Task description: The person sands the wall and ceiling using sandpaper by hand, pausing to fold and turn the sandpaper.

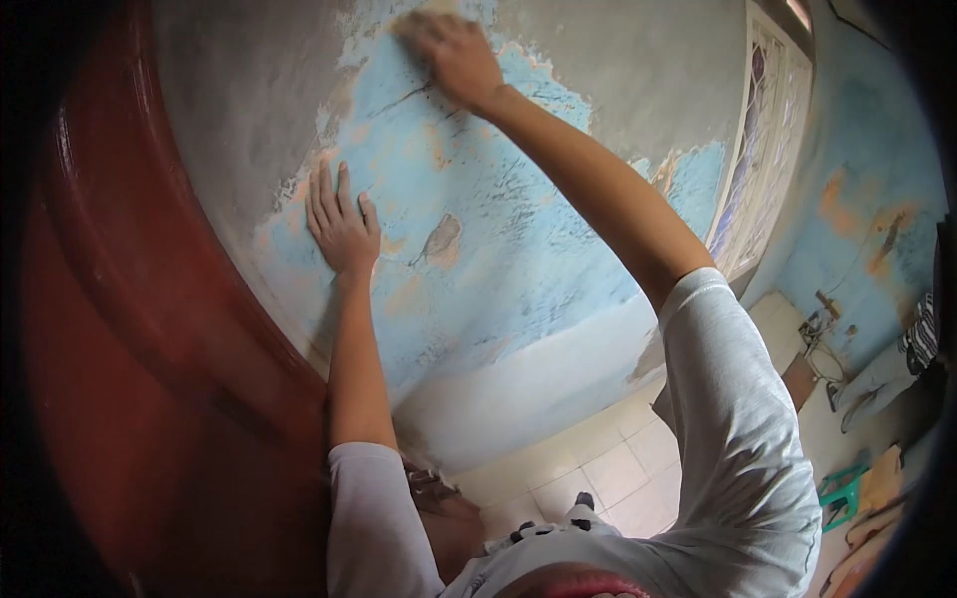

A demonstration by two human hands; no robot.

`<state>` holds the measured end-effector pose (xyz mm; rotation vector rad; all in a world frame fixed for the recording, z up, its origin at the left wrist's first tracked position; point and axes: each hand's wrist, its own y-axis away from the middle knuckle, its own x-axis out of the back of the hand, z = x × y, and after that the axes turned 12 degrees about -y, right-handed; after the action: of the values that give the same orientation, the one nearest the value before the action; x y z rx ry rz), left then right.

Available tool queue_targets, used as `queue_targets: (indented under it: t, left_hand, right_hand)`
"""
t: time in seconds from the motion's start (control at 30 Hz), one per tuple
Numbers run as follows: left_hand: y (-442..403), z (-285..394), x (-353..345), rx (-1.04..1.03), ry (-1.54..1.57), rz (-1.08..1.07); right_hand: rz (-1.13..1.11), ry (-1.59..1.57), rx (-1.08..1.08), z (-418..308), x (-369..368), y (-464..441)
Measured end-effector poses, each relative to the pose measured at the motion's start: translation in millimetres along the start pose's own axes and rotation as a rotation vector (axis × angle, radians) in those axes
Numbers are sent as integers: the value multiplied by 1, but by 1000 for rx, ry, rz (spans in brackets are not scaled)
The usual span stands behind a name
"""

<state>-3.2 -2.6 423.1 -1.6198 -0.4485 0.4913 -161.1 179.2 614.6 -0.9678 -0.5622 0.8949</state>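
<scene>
Flaking light-blue paint with orange and grey patches covers the middle of the wall [478, 249], with bare grey plaster around its top and sides. My left hand [344, 221] lies flat on the blue paint near its left edge, fingers spread and nothing in it. Higher up, my right hand [457, 58] presses a pale yellowish thing [439, 10] against the wall at the top of the blue area. That hand is blurred, and what the thing is cannot be made out. A small chipped grey patch [444, 239] shows right of my left hand.
A dark red panel [120, 329] curves along the left side. A white-framed window with a grille [763, 140] is at the upper right. Pale floor tiles [613, 473] lie below. At the right are a green plastic stool [842, 496], cables [822, 349] and hanging clothes.
</scene>
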Motion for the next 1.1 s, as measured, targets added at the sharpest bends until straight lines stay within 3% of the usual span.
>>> queue_targets:
  t: [0.03,0.13,0.2,0.23,0.3,0.37,0.43,0.5,0.57,0.6,0.63,0.67,0.7,0.73,0.8,0.83,0.9,1.03,1.1]
  left_hand:
    - [2,0,2,5,-21,-31]
    - [3,1,-1,20,-8,-26]
    - [7,-1,0,28,-11,-36]
    - [9,0,2,29,-2,-31]
    - [13,1,3,30,5,-29]
    - [17,-1,3,42,-13,-53]
    - [23,0,4,57,-14,-72]
    - [28,0,4,74,-11,-90]
    - [30,0,-2,62,-33,-48]
    - [30,1,-2,56,-28,-57]
    - [30,0,-2,53,-28,-38]
    - [29,1,-2,56,-28,-18]
    - [30,0,-3,60,-23,-29]
    - [30,-1,-4,50,-15,-13]
    - [29,2,-4,47,-9,-4]
    - [28,3,-2,60,-3,-32]
    - [28,5,4,58,-2,-86]
    - [38,38,5,150,5,-60]
    - [56,91,30,622,111,-252]
  right_hand:
    - [-63,-59,161,0,1,3]
    - [-70,-103,151,12,7,-1]
    - [103,-124,-148,7,5,3]
    - [95,-131,-148,2,5,10]
    - [-67,-138,246,-4,9,23]
    - [-54,-155,252,9,19,29]
    - [28,-74,-285,12,18,34]
    - [1,42,-216,8,13,42]
    - [-163,-130,133,20,25,50]
    - [-115,-161,19,28,32,51]
    - [-68,-137,-280,29,34,54]
    - [-34,-105,-418,25,34,59]
    - [-5,-73,-552,23,32,65]
    - [-19,-73,-549,22,34,77]
    - [-217,-17,104,26,42,102]
    - [-226,-26,105,38,48,110]
    - [-66,-202,-323,58,57,130]
    - [-326,-180,-179,20,77,212]
    - [-531,-290,-158,-36,92,278]
